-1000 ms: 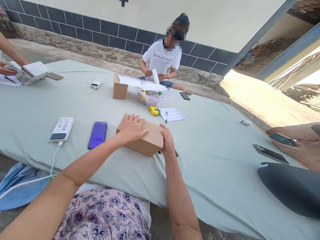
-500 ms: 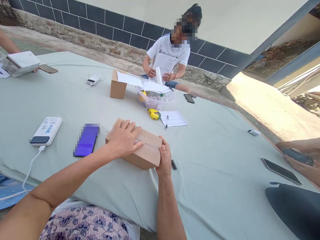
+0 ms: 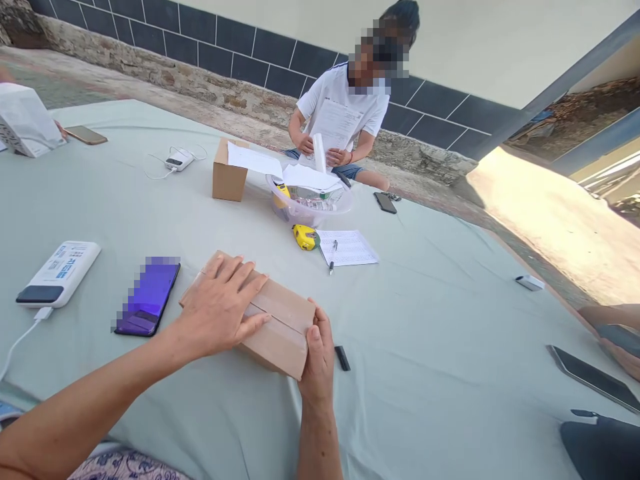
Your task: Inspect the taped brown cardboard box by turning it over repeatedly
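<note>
A closed brown cardboard box (image 3: 280, 327) with clear tape along its top seam lies on the pale green cloth (image 3: 425, 320) in front of me. My left hand (image 3: 220, 310) rests flat on the box's top, fingers stretched out and spread. My right hand (image 3: 316, 357) presses against the box's right end, its fingers held together against the cardboard. A small black object (image 3: 343, 358) lies on the cloth just right of my right hand.
Left of the box lie a phone (image 3: 147, 303) and a white power bank (image 3: 57, 275) with a cable. Farther off are a yellow tape measure (image 3: 304, 237), a paper with pen (image 3: 347, 247), a clear bowl (image 3: 307, 200), an open carton (image 3: 227, 179). A person (image 3: 345, 120) sits opposite.
The view has tilted down and drawn nearer, so the box appears lower and larger. Both hands stay on the box; my left hand has spread flatter along its taped top.
</note>
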`<state>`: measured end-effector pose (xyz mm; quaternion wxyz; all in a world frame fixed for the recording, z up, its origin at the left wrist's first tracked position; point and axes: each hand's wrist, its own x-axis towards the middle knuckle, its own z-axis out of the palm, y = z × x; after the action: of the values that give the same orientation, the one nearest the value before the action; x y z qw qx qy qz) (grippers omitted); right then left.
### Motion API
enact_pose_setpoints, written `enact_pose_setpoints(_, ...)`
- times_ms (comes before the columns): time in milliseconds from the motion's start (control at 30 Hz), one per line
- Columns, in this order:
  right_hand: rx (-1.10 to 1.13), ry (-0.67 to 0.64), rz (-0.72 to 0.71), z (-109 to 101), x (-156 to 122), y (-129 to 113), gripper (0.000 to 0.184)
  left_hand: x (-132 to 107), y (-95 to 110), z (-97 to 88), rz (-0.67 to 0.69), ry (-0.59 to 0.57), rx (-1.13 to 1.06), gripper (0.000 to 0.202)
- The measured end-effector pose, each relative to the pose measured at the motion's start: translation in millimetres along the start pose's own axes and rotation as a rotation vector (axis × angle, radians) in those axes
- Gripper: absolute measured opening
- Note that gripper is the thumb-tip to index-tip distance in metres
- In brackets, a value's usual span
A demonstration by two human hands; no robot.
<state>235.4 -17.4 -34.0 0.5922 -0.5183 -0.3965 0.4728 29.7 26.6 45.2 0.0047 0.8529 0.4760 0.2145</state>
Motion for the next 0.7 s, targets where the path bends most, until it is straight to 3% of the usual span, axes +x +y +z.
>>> enact_pose_setpoints(367, 0.031, -0.054, 0.044, -3.8, -3.2, 1.9, 0.059, 1.5, 0.4, -2.2, -0.031, -0.053, 0.022, 0.055)
enact_pose_setpoints(700, 0.026, 0.01, 0.012, 2.1, 1.6, 2.8, 0.068, 0.5, 2.9, 3.1, -0.036, -0.006, 0.056, 0.055)
